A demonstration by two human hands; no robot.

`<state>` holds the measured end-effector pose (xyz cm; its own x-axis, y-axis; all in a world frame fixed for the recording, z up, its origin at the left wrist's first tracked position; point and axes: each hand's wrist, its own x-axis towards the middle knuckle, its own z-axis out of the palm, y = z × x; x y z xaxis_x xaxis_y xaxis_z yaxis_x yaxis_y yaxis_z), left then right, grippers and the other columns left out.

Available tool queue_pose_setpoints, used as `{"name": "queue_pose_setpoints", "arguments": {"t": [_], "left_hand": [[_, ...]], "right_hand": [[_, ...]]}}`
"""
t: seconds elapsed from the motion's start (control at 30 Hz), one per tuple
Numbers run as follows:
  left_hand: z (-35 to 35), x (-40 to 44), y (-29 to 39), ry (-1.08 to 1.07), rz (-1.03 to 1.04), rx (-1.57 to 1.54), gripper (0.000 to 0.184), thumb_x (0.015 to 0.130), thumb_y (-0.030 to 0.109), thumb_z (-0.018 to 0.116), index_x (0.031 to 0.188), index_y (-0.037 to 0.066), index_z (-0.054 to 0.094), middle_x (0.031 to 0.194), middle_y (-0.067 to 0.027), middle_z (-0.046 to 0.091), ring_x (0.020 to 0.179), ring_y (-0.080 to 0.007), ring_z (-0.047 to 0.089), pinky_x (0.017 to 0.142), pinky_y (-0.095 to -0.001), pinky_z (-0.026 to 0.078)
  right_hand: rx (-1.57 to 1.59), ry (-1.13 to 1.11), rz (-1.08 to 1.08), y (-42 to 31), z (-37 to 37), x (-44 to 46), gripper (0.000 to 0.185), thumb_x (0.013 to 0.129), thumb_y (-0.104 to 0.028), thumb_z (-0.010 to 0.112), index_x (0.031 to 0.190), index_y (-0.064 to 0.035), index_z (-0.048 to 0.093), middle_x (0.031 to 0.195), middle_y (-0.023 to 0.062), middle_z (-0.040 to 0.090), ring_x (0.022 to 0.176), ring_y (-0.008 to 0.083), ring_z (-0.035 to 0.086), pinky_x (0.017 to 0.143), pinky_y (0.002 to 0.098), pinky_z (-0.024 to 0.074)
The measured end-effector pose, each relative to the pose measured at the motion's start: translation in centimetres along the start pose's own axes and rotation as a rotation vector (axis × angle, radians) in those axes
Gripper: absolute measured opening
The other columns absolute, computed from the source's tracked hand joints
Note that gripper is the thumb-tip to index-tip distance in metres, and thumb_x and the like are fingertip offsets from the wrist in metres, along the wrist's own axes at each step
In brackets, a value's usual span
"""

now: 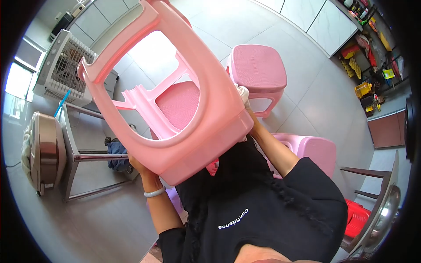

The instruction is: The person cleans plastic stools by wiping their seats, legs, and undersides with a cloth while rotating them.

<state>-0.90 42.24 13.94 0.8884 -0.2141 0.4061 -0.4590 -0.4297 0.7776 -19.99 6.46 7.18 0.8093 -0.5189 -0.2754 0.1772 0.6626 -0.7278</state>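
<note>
A pink plastic stool point(210, 127) is held up in front of my chest, tilted, with its open side and legs pointing away from me. My left hand point(137, 165), with a pale bangle at the wrist, grips the stool's left side near the seat; most of its fingers are hidden behind the plastic. On the opposite side, my right hand point(249, 112) presses a whitish cloth point(242, 92) against the stool. The stool covers part of that hand.
A second pink stool point(258, 68) stands on the tiled floor ahead, and another pink stool point(318, 151) is by my right arm. To the left are a metal-framed table point(87, 156), a rice cooker point(48, 151) and an air cooler point(66, 65). A wooden chair point(379, 193) stands at right.
</note>
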Motion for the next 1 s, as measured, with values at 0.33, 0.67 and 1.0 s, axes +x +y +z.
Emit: {"name": "queue_pose_setpoints", "arguments": {"t": [0.33, 0.67, 1.0], "left_hand": [[2.5, 1.3, 0.6, 0.137, -0.169, -0.590, 0.025, 0.095, 0.010, 0.053, 0.115, -0.003, 0.056, 0.110, -0.0140, 0.063, 0.095, -0.0254, 0.064, 0.079, -0.0353, 0.054], [6.1, 7.2, 7.6, 0.068, -0.330, -1.100, 0.040, 0.102, 0.025, 0.041, 0.133, 0.000, 0.046, 0.127, -0.0166, 0.056, 0.106, -0.0286, 0.062, 0.092, -0.0417, 0.053], [6.0, 7.5, 4.0, 0.043, -0.419, -0.962, 0.041, 0.102, 0.032, 0.041, 0.129, 0.002, 0.051, 0.117, -0.0149, 0.061, 0.100, -0.0274, 0.064, 0.084, -0.0378, 0.055]], "right_hand": [[-0.116, 0.115, -0.067, -4.5, 3.4, 3.1, 0.034, 0.091, -0.013, 0.053, 0.121, -0.0007, 0.061, 0.107, 0.0103, 0.067, 0.093, 0.0184, 0.065, 0.077, 0.0322, 0.0528], [-1.197, 0.103, -1.031, -12.5, 13.5, 1.2, 0.042, 0.072, -0.010, 0.068, 0.114, -0.0134, 0.066, 0.117, 0.0086, 0.060, 0.107, 0.0252, 0.053, 0.092, 0.0406, 0.0415], [-1.324, -0.224, -1.339, -0.4, 20.2, -10.1, 0.029, 0.079, -0.012, 0.062, 0.105, -0.0244, 0.069, 0.136, 0.0012, 0.052, 0.132, 0.0323, 0.038, 0.110, 0.0591, 0.0159]]}}
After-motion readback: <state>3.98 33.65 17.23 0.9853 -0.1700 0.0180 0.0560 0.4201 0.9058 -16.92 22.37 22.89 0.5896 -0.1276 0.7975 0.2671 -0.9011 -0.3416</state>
